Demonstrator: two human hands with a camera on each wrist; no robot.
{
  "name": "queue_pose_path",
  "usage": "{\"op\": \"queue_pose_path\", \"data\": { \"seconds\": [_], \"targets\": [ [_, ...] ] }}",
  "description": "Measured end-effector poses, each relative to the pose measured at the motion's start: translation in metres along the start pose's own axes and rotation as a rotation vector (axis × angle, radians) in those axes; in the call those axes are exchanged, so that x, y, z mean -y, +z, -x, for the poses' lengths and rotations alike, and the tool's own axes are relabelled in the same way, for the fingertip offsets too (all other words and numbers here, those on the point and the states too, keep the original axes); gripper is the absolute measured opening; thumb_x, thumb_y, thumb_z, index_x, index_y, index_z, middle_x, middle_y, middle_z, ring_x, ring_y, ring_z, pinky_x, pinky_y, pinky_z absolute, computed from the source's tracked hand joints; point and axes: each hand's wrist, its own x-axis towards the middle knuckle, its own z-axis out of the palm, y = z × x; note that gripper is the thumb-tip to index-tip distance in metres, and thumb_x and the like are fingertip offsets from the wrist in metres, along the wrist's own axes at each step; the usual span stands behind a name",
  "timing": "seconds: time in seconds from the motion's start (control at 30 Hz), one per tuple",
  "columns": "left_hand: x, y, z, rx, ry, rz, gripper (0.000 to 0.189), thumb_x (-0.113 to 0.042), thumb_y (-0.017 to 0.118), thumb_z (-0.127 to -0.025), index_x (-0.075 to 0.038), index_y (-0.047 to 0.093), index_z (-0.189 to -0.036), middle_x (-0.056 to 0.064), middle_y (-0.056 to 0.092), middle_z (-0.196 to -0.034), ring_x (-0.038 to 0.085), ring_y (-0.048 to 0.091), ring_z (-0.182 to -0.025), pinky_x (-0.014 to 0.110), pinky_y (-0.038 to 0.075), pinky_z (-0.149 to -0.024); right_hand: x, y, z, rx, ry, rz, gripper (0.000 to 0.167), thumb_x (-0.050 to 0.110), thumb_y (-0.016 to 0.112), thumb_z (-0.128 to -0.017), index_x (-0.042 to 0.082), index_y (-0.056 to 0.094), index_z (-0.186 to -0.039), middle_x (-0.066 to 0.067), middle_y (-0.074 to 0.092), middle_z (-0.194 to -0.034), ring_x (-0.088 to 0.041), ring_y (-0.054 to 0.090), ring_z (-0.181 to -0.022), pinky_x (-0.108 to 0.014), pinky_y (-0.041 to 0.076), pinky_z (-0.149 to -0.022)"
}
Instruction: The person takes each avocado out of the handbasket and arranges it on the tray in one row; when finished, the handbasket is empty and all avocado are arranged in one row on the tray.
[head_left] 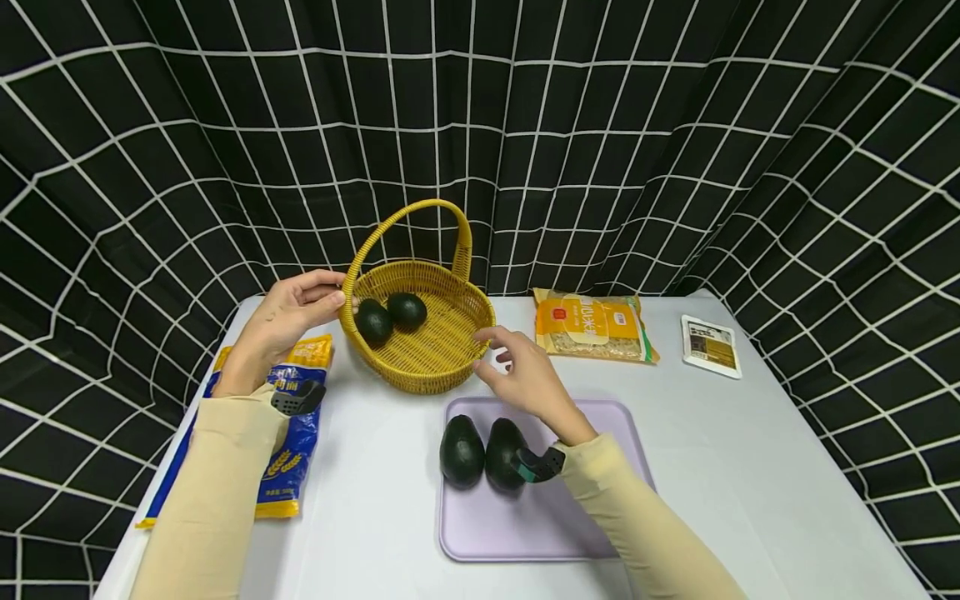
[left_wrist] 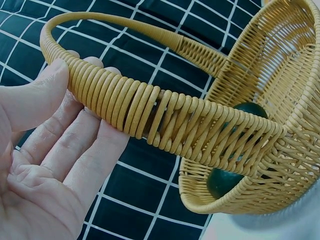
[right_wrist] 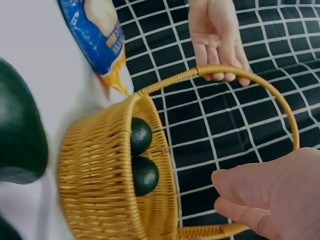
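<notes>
A yellow wicker basket with a tall arched handle stands toward the back. Two dark green avocados lie inside it, at the left. My left hand holds the handle on its left side, thumb on one face and fingers behind the wrapped cane. At the opposite side, my right hand is by the basket's right rim, thumb and fingers apart with nothing between them. Two more avocados rest side by side on a lilac tray, partly under the right wrist.
A blue and yellow bag lies beneath the left forearm. Behind the tray is an orange bag of grain, with a small white packet farther right. A black gridded curtain encloses the white table's back and sides.
</notes>
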Motion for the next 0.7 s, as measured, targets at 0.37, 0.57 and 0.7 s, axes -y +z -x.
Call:
{"op": "queue_pose_path", "data": {
  "seconds": [0.37, 0.57, 0.7],
  "targets": [
    [0.001, 0.0, 0.0, -0.01, -0.019, -0.015, 0.033, -0.018, 0.059, -0.103, -0.002, 0.056, -0.132, -0.006, 0.075, -0.103, 0.008, 0.071, -0.101, 0.016, 0.055, -0.093, 0.021, 0.01, -0.063, 0.089, -0.084, 0.097, 0.039, 0.024, 0.068, -0.095, 0.015, 0.063, -0.132, -0.01, 0.066, -0.127, -0.031, 0.061, -0.12, -0.048, 0.052, -0.098],
    [0.002, 0.0, -0.001, -0.013, -0.021, -0.017, 0.035, -0.018, 0.059, -0.103, 0.0, 0.055, -0.133, -0.011, 0.074, -0.1, 0.006, 0.071, -0.1, 0.016, 0.055, -0.093, 0.024, 0.02, -0.091, 0.132, -0.099, 0.162, 0.043, 0.025, 0.069, -0.095, 0.016, 0.061, -0.136, -0.008, 0.065, -0.13, -0.03, 0.058, -0.118, -0.047, 0.051, -0.098],
    [0.002, -0.001, -0.001, -0.014, -0.021, -0.013, 0.035, -0.018, 0.059, -0.103, 0.0, 0.055, -0.133, -0.01, 0.073, -0.1, 0.007, 0.071, -0.1, 0.016, 0.054, -0.093, 0.026, 0.025, -0.108, 0.172, -0.093, 0.189, 0.044, 0.027, 0.069, -0.095, 0.016, 0.06, -0.137, -0.009, 0.065, -0.131, -0.029, 0.058, -0.119, -0.046, 0.051, -0.099]
  ]
}}
